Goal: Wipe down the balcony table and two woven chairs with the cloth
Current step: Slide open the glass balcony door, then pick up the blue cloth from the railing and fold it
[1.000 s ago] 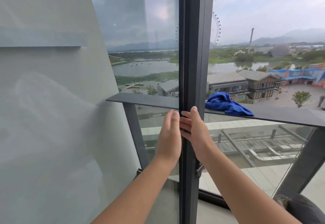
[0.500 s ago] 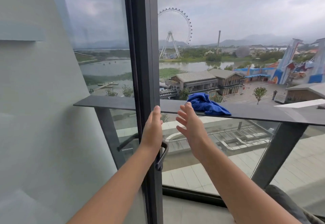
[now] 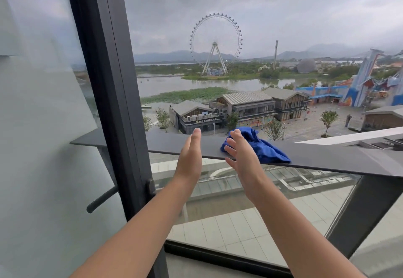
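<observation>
The cloth (image 3: 261, 147), a crumpled blue one, lies on the dark flat rail (image 3: 327, 157) that runs across the top of the glass balcony barrier, right of centre. At far left stands a pale wall (image 3: 32, 168), then a dark vertical door frame (image 3: 113, 103) with a bar handle (image 3: 102, 199) jutting from it low down. Next comes the left hand (image 3: 189, 160), raised edge-on in front of the rail, its fingers straight and together, holding nothing. Just to its right the right hand (image 3: 242, 160) is lifted with its fingers spread and relaxed, empty, its fingertips overlapping the near end of the cloth in view; whether they touch it cannot be told. Beyond the glass a Ferris wheel (image 3: 216, 38) rises over water and low buildings.
</observation>
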